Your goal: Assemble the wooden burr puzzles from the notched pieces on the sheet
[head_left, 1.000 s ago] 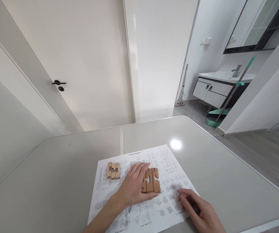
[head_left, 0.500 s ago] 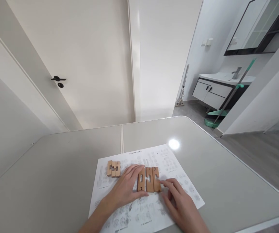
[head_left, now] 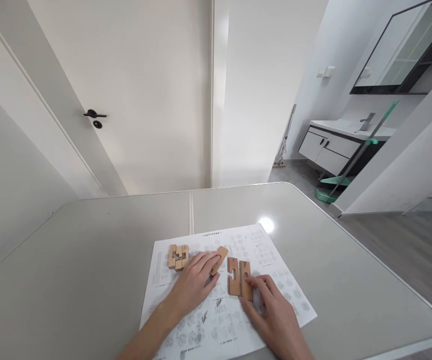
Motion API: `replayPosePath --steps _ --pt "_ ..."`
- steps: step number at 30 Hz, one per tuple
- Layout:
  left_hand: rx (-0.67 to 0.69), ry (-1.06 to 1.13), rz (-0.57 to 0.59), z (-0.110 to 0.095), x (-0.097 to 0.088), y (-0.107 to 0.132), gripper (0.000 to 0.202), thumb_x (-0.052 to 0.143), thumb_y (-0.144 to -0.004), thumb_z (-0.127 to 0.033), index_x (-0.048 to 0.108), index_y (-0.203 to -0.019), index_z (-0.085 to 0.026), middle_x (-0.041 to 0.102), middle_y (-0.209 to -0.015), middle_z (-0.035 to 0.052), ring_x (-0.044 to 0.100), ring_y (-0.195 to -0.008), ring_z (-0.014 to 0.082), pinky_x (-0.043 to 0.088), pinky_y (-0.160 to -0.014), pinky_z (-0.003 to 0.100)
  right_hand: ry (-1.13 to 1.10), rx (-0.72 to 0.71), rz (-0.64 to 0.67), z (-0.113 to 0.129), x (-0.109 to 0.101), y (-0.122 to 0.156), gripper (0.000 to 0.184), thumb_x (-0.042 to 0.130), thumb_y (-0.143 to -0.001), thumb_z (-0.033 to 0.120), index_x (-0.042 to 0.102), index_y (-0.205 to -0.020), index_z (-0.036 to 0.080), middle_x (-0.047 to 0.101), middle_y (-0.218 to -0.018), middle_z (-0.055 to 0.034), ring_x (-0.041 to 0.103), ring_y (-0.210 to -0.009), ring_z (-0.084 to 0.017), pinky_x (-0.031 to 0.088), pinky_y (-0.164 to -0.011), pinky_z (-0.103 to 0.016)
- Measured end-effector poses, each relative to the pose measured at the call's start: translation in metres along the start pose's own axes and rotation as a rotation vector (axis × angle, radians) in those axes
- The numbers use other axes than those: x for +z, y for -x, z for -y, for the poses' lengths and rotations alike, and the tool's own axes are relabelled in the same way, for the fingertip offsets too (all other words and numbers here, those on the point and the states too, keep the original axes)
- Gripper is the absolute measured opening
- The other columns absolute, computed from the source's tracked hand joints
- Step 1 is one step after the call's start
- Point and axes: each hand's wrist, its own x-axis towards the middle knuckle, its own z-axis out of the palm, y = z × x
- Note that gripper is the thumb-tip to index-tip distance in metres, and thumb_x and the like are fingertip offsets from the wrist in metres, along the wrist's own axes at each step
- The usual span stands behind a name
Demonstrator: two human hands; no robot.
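Observation:
A printed instruction sheet lies on the grey table. My left hand pinches one notched wooden puzzle piece and holds it tilted, lifted off the sheet. Two more notched pieces lie side by side on the sheet just right of it. My right hand rests on the sheet with its fingertips against the right edge of those two pieces. A small cluster of joined wooden pieces sits at the sheet's upper left, beyond my left hand.
The table has a seam down its middle and a rounded far right corner. Behind it are a white door with a black handle. To the right, a bathroom cabinet and a green-handled mop stand on the floor.
My left hand has pulled one piece away from the row of three and tilted it up to the left. My right hand moved in and now steadies the two remaining pieces.

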Motion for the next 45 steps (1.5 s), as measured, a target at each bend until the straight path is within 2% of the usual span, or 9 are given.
replayPosePath --steps 10,18,23,28,32,35,38,40,45 --pt "0.063 -0.166 -0.074 -0.001 0.008 0.001 0.048 0.041 -0.102 -0.01 0.046 -0.147 -0.026 0.069 -0.127 0.0087 0.065 -0.116 0.0275 0.057 -0.098 0.047 -0.019 0.022 -0.019 0.003 0.001 0.006 0.016 0.059 -0.088 0.027 0.059 -0.104 0.027 0.064 -0.115 -0.0062 0.07 -0.077 -0.019 0.06 -0.064 -0.028" --pt "0.089 -0.199 -0.065 0.005 0.009 0.001 0.06 0.035 -0.102 -0.003 0.032 -0.158 -0.026 0.072 -0.118 0.0068 0.067 -0.107 0.0239 0.061 -0.091 0.042 -0.092 0.071 -0.013 0.0 0.002 0.007 0.04 0.054 -0.087 0.021 0.052 -0.126 0.027 0.061 -0.124 -0.0079 0.069 -0.093 -0.022 0.06 -0.075 -0.033" --pt "0.106 -0.164 -0.136 0.008 0.011 0.003 0.049 0.04 -0.104 -0.005 0.046 -0.149 -0.024 0.074 -0.115 0.0072 0.069 -0.106 0.0233 0.062 -0.088 0.041 -0.045 0.08 -0.133 -0.02 0.01 0.01 0.038 0.057 -0.087 0.023 0.056 -0.125 0.024 0.065 -0.115 -0.0103 0.062 -0.106 -0.031 0.056 -0.089 -0.046" --pt "-0.079 0.132 -0.235 0.001 0.008 0.003 0.029 0.047 -0.106 -0.023 0.061 -0.132 -0.027 0.076 -0.118 0.0049 0.073 -0.103 0.0227 0.064 -0.087 0.04 0.001 0.057 -0.162 -0.039 0.015 0.009 0.022 0.063 -0.094 0.04 0.062 -0.11 0.025 0.066 -0.107 -0.0106 0.061 -0.095 -0.032 0.055 -0.082 -0.047" --pt "-0.376 0.648 -0.14 -0.009 0.001 -0.002 0.027 0.049 -0.105 -0.042 0.06 -0.119 -0.022 0.077 -0.11 0.0093 0.076 -0.086 0.0225 0.062 -0.06 0.031 0.005 0.025 -0.154 -0.041 0.011 0.005 0.027 0.058 -0.097 0.053 0.064 -0.1 0.026 0.066 -0.102 -0.0101 0.062 -0.09 -0.031 0.054 -0.079 -0.045" --pt "-0.436 0.94 -0.077 -0.015 -0.002 -0.006 0.031 0.053 -0.103 -0.047 0.053 -0.115 -0.019 0.075 -0.115 0.0144 0.076 -0.083 0.0218 0.06 -0.057 0.029 -0.047 -0.009 -0.075 -0.032 0.002 0.0 0.029 0.048 -0.103 0.05 0.065 -0.097 0.027 0.066 -0.1 -0.0088 0.064 -0.086 -0.028 0.054 -0.077 -0.041" --pt "-0.46 1.026 -0.079 -0.018 -0.002 -0.007 0.037 0.057 -0.101 -0.049 0.052 -0.121 -0.018 0.074 -0.118 0.0158 0.076 -0.083 0.0218 0.061 -0.061 0.031 -0.135 0.068 0.004 -0.016 -0.007 -0.009 0.032 0.043 -0.105 0.051 0.064 -0.104 0.027 0.065 -0.085 -0.0046 0.062 -0.072 -0.023 0.05 -0.067 -0.033" --pt "-0.46 1.027 -0.092 -0.019 -0.001 -0.008 0.04 0.058 -0.1 -0.048 0.055 -0.125 -0.017 0.073 -0.121 0.0159 0.077 -0.087 0.0231 0.063 -0.067 0.034 -0.222 0.113 0.132 -0.003 -0.011 -0.019 0.035 0.047 -0.102 0.056 0.063 -0.103 0.025 0.051 -0.062 0.0029 0.048 -0.052 -0.018 0.039 -0.053 -0.029" --pt "-0.44 0.997 -0.133 -0.018 0.001 -0.01 0.041 0.057 -0.1 -0.048 0.061 -0.128 -0.018 0.071 -0.128 0.0135 0.076 -0.1 0.0265 0.064 -0.087 0.042 -0.47 0.084 0.293 0.03 -0.01 -0.056 0.041 0.038 -0.105 0.055 0.052 -0.084 0.023 0.046 -0.063 0.0042 0.044 -0.056 -0.016 0.033 -0.055 -0.026"
